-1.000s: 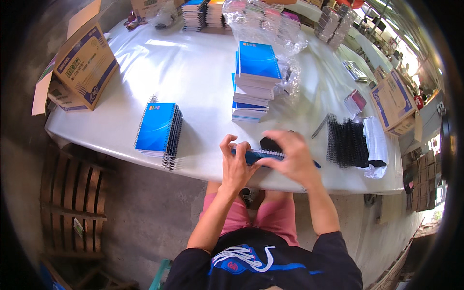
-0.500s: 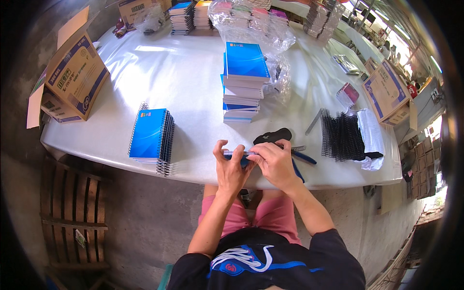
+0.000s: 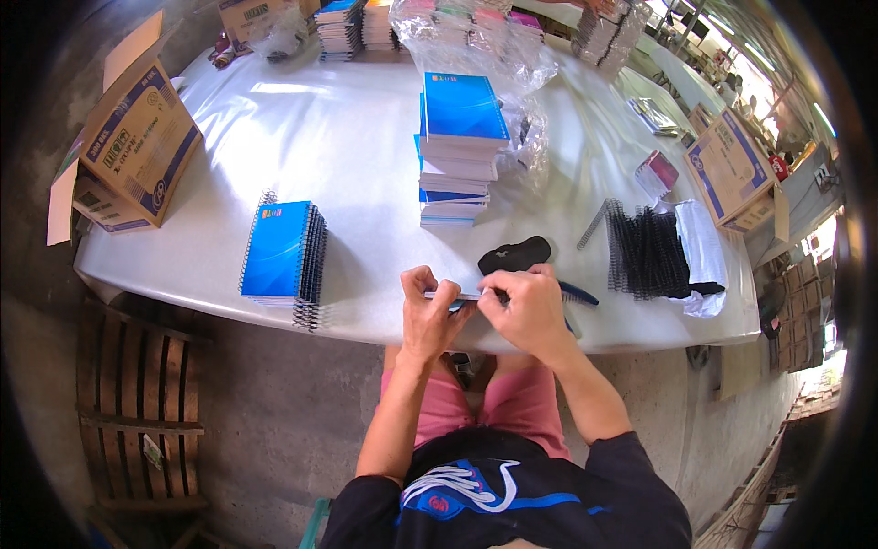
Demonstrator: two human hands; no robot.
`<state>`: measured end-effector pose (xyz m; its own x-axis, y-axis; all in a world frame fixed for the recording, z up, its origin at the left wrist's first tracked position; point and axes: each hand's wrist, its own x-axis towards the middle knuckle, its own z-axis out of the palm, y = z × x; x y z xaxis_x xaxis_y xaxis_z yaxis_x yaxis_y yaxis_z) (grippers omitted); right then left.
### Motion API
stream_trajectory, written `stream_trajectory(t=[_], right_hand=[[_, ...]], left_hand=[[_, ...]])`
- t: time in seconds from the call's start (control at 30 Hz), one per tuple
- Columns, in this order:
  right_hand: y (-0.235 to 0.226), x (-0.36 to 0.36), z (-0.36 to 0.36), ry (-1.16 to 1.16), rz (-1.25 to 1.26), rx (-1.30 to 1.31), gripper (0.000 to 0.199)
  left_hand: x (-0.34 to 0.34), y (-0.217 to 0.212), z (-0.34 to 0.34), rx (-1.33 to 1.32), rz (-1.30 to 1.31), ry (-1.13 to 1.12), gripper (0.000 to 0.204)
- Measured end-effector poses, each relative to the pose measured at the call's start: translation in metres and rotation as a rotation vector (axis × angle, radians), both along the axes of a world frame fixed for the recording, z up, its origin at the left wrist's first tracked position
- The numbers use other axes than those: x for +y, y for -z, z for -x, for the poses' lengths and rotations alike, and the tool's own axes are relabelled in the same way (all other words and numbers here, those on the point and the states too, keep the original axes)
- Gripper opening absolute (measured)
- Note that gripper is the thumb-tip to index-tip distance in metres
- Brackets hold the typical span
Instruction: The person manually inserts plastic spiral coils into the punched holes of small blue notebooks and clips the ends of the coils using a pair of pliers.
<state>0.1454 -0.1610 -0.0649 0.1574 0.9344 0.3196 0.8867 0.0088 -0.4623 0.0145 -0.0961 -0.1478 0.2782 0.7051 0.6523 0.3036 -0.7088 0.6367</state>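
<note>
Both hands are at the near edge of the white table (image 3: 274, 137), right in front of the person. The left hand (image 3: 430, 316) has its fingers curled round the left end of a thin blue notebook (image 3: 455, 297), thumb on top, pinching it. The right hand (image 3: 528, 306) is closed over the notebook's right end, fingers pressed down and bunched together, so most of the notebook is hidden; only a pale sliver of its edge shows between the two hands. Whether the right hand also holds a wire coil I cannot tell.

Just beyond the right hand, touching distance from its knuckles, lies a small black pouch (image 3: 515, 253). A dark blue handle of some tool (image 3: 578, 294) pokes out from under the right hand toward the right. Further right of the hands sits a pile of black wire binding coils (image 3: 645, 252), with white sheets (image 3: 706, 247) tucked beside them.

Left of the hands, near the table edge, is a stack of bound blue notebooks (image 3: 282, 252), spirals facing right. Straight beyond the hands rises a taller stack of blue-covered pads (image 3: 459, 146), with crumpled clear plastic wrap (image 3: 526, 119) behind it. At the far left corner of the table stands an open cardboard box (image 3: 128, 146), and another box (image 3: 727, 165) sits at the far right.
</note>
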Motion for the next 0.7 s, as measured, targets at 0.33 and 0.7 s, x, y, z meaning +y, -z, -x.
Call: stream_trajectory(t=[0.33, 0.7], right_hand=[[0.019, 0.019, -0.113, -0.376, 0.277, -0.161, 0.055], [0.006, 0.021, -0.058, -0.826, 0.024, 1.112, 0.020]], left_hand=[[0.010, -0.005, 0.014, 0.002, -0.060, 0.122, 0.074], [-0.003, 0.008, 0.009, -0.236, 0.114, 0.125, 0.081]])
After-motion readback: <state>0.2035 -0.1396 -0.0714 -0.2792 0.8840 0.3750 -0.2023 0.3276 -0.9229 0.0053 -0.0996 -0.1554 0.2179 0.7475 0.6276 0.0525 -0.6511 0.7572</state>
